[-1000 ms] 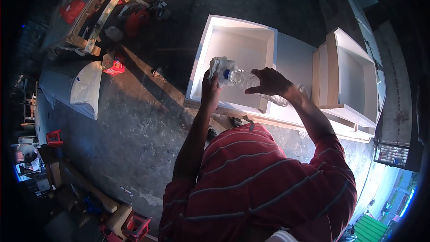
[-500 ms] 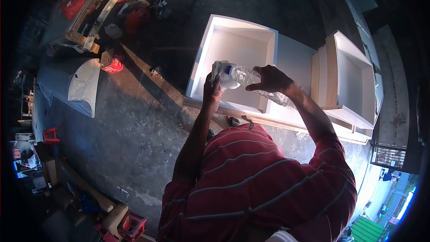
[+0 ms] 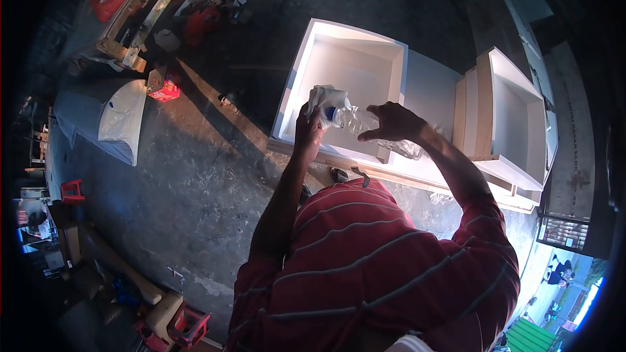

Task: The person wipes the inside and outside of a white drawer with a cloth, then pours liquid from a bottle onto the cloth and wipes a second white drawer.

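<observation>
Look, the clear bottle is up over the front of the open white box. It lies on a slant between the two hands, long way from left to right. Its blue cap points to the left hand, and its other end sticks out past the right hand, a bit closer to the body. The right hand curls around the bottle's middle. The left hand is nearer the cap and holds a crumpled white bundle. I can't tell if the cap touches it.
</observation>
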Motion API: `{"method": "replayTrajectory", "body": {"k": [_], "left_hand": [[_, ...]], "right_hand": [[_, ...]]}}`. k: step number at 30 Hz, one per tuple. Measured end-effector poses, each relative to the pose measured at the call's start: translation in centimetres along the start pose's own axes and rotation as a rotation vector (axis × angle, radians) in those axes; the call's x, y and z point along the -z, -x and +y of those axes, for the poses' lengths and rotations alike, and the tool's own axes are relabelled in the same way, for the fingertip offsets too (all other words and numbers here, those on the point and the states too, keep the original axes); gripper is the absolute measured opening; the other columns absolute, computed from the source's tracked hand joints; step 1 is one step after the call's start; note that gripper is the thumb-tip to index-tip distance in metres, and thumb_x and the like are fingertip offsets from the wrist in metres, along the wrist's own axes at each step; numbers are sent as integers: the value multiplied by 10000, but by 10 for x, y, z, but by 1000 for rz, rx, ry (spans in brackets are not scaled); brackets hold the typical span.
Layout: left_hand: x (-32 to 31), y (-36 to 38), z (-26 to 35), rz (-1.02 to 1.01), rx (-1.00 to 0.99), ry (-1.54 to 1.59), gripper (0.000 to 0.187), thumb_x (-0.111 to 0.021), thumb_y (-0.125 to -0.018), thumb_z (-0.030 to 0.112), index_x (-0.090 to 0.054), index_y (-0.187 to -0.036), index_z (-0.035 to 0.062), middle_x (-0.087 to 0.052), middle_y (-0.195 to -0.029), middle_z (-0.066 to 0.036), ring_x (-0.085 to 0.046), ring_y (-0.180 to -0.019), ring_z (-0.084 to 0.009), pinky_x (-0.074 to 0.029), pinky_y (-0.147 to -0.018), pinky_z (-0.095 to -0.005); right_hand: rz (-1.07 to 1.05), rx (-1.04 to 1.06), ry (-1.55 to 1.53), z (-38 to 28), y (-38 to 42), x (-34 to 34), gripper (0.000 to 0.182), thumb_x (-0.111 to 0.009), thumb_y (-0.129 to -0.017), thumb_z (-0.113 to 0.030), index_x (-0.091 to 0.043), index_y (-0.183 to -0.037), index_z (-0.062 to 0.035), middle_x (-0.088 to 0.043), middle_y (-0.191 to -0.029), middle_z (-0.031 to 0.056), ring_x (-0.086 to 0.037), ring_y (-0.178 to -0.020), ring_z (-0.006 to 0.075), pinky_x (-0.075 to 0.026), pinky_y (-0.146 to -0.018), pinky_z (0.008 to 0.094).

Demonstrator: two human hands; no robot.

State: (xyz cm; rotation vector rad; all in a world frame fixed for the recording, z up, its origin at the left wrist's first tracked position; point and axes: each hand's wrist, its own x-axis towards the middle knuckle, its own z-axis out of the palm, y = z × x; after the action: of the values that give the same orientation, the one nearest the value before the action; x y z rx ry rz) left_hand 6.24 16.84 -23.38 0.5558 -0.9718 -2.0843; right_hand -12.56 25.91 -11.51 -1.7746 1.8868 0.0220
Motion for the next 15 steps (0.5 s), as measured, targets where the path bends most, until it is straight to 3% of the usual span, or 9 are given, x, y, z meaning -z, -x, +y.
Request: {"method": "replayTrajectory", "body": {"k": [8, 10, 15], "left_hand": [[-2, -1, -5, 22, 70, 32, 485, -531, -914, 279, -344, -1309, 69, -459, -1263, -103, -459, -1183, -237, -369, -988, -470], [-3, -2, -3, 21, 77, 18, 485, -533, -913, 276, -341, -1309, 70, -464, -1253, -103, -460, -1181, -237, -370, -988, -471], [5, -4, -6, 12, 93, -34, 493, -536, -911, 273, -332, -1310, 66, -471, -1231, -103, -466, -1172, -235, -377, -984, -472]], "right_hand": [[101, -44, -77, 11, -3, 15, 750, -686, -671, -548, -563, -1061, 80, -636, -868, 252, -638, -850, 334, -475, -828, 387], [114, -11, -60, 7, -2, 17, 760, -666, -700, -565, -536, -1118, 56, -645, -822, 210, -642, -812, 305, -466, -809, 365], [72, -44, -68, -1, 0, 22, 779, -661, -697, -582, -533, -1120, 60, -644, -811, 212, -644, -798, 298, -469, -803, 362]]}}
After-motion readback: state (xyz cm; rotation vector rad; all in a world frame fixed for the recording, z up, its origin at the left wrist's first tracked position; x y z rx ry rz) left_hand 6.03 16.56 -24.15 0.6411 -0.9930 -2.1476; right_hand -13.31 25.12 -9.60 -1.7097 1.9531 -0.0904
